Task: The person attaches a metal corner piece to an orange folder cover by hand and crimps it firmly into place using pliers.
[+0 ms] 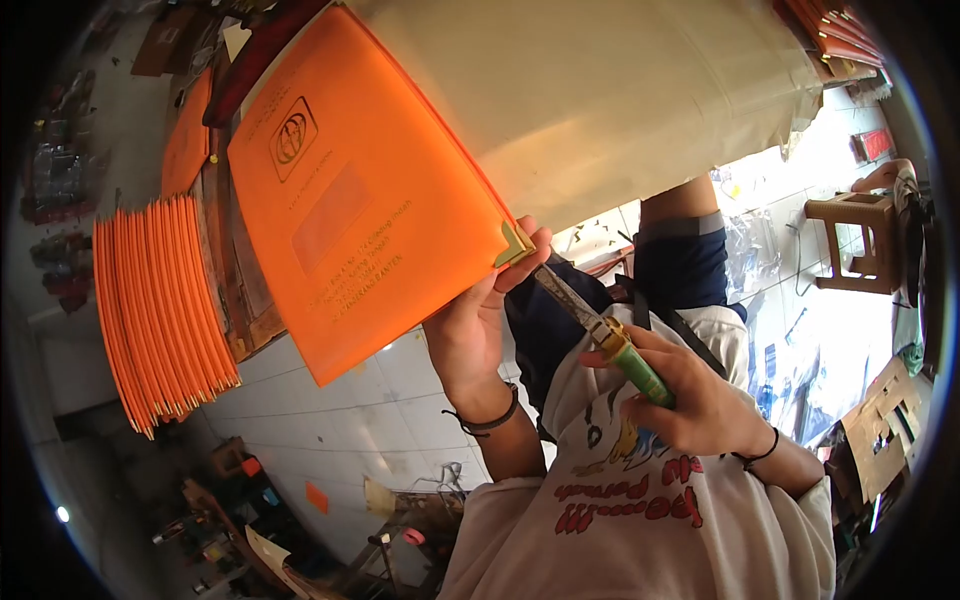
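Observation:
My left hand (480, 310) is closed on the lower right corner of an orange folder (370, 200). Its cover carries a square emblem, printed lines and a small clear window. A gold metal corner piece (513, 247) sits at that corner, beside my fingertips. In my right hand (700, 395) is a green-handled tool (640, 374) with a brass-coloured collar and a long narrow metal end. That end points up and left toward the gold corner; whether it touches cannot be made out. The folder's upper part rests against the table edge.
A row of orange folders (160, 310) with gold corners stands at the left. The table (620, 90) has a beige covering. More orange folders (830, 35) lie at the top right. A brown stool (855, 240) and cut cardboard (885, 430) are at the right.

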`<state>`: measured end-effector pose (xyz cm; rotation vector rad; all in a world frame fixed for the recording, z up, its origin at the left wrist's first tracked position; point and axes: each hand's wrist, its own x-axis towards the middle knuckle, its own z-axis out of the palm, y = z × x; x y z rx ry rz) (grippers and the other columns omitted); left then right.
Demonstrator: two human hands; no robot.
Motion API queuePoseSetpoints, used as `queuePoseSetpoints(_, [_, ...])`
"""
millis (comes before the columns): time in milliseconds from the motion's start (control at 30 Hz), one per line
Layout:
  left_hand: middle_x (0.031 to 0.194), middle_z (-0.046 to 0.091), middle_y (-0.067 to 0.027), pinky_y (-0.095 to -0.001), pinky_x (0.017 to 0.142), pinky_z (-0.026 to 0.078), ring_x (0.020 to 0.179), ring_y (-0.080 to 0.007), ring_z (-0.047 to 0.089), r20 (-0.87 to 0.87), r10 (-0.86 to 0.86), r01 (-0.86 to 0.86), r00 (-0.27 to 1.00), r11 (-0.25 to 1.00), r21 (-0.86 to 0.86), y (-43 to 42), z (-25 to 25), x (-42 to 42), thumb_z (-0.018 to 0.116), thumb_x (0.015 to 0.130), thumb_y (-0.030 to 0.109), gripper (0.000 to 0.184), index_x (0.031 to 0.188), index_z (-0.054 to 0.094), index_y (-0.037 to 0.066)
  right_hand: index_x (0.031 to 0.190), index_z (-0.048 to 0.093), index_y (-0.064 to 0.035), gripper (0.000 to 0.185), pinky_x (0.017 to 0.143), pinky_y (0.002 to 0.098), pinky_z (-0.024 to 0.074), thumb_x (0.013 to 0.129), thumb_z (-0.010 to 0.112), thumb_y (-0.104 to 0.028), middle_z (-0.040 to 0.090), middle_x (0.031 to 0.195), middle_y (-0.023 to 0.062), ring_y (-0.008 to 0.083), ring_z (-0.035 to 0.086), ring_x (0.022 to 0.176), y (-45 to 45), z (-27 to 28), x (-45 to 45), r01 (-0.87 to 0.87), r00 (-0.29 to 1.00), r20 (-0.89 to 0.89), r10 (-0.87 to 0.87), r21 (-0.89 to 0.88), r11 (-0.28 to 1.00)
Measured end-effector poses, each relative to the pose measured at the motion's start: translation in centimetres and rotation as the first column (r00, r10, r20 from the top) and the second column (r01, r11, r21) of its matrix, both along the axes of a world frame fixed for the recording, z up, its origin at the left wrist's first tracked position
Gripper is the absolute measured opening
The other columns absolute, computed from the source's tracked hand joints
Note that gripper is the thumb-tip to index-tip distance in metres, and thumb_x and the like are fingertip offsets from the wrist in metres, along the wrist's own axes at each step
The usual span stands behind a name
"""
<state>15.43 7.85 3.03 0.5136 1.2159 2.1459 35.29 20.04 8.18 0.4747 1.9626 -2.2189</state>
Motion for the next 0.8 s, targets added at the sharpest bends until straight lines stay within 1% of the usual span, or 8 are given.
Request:
queuePoseSetpoints(100, [0.119,0.065,-0.0297,-0.0483,0.094,0.059,0.105,-0.0421,0.069,-0.020,-0.028,0.028,0.999,0.999,0.038,0.0,0.1,0.1,0.055,0.099,0.009,0.035,0.128,0.053,-0.012,0.132,0.060,-0.0025,0.060,0.111,0.0435,0.0371,0.073,0.056,0.003,0.046,0.148,0.0224,0.0396,0.046,0.135,-0.2,-0.2,0.1,-0.003,1.000,-0.026,0.004,0.045,0.999])
queuePoseSetpoints(200, [0.118,0.064,-0.0303,-0.0451,0.093,0.060,0.105,-0.0406,0.069,0.011,-0.020,0.021,1.000,0.999,-0.034,-0.2,0.4,0.1,0.055,0.099,0.009,0.036,0.128,0.052,-0.013,0.135,0.058,-0.0026,0.066,0.118,0.0465,0.0268,0.069,0.056,0.003,0.037,0.154,0.0275,0.0426,0.033,0.145,-0.2,-0.7,0.0,-0.032,0.992,-0.116,0.051,0.160,0.987])
queuePoseSetpoints(300, [0.118,0.065,-0.0308,-0.0424,0.091,0.061,0.105,-0.0397,0.070,0.023,-0.043,0.043,0.999,0.999,-0.009,-0.2,0.4,0.1,0.055,0.099,0.009,0.036,0.128,0.052,-0.014,0.137,0.057,-0.0024,0.068,0.121,0.0482,0.0199,0.069,0.057,0.004,0.028,0.158,0.0312,0.0441,0.022,0.150,-0.4,-0.7,-0.3,-0.030,0.994,-0.102,0.042,0.125,0.992])
queuePoseSetpoints(400, [0.118,0.065,-0.0313,-0.0423,0.090,0.061,0.104,-0.0397,0.070,0.021,-0.029,0.030,0.999,0.999,-0.014,-0.2,0.5,0.2,0.055,0.099,0.009,0.037,0.127,0.052,-0.014,0.138,0.056,-0.0026,0.070,0.121,0.0476,0.0199,0.068,0.057,0.004,0.025,0.159,0.0307,0.0439,0.020,0.150,-0.6,-0.5,-0.6,-0.031,0.993,-0.108,0.046,0.141,0.990])
queuePoseSetpoints(500, [0.117,0.065,-0.0309,-0.0429,0.090,0.061,0.103,-0.0399,0.070,0.024,-0.023,0.024,0.999,1.000,-0.021,-0.2,0.5,0.2,0.056,0.099,0.008,0.036,0.126,0.053,-0.015,0.136,0.057,0.0039,0.069,0.122,0.0456,0.0168,0.068,0.057,0.001,0.028,0.160,0.0293,0.0394,0.021,0.153,-1.1,-0.3,-0.9,-0.001,0.996,-0.088,0.013,0.137,0.991])
queuePoseSetpoints(600, [0.117,0.065,-0.0305,-0.0423,0.089,0.061,0.103,-0.0396,0.070,0.031,-0.013,0.013,0.999,1.000,-0.011,0.0,0.6,0.3,0.058,0.098,0.008,0.035,0.125,0.054,-0.014,0.138,0.054,-0.0022,0.070,0.119,0.0451,0.0252,0.069,0.056,0.006,0.028,0.158,0.0299,0.0437,0.030,0.146,-1.3,-0.3,-1.0,-0.017,0.993,-0.109,0.038,0.184,0.983])
queuePoseSetpoints(700, [0.115,0.066,-0.0298,-0.0413,0.088,0.062,0.103,-0.0389,0.070,0.025,-0.002,0.002,1.000,1.000,-0.007,0.0,0.6,0.4,0.059,0.098,0.007,0.033,0.123,0.056,-0.013,0.134,0.055,-0.0003,0.064,0.113,0.0416,0.0363,0.070,0.056,0.007,0.040,0.148,0.0279,0.0434,0.044,0.136,-1.9,0.1,-1.5,0.029,0.993,-0.114,-0.016,0.119,0.993])
queuePoseSetpoints(800, [0.114,0.067,-0.0290,-0.0407,0.088,0.062,0.102,-0.0381,0.071,0.019,0.003,-0.003,1.000,1.000,0.010,0.2,0.5,0.4,0.060,0.098,0.008,0.031,0.122,0.057,-0.012,0.122,0.062,0.0045,0.053,0.099,0.0410,0.0480,0.069,0.054,0.005,0.053,0.130,0.0223,0.0358,0.060,0.117,-3.0,0.3,-1.7,0.138,0.988,-0.095,-0.125,0.136,0.981])
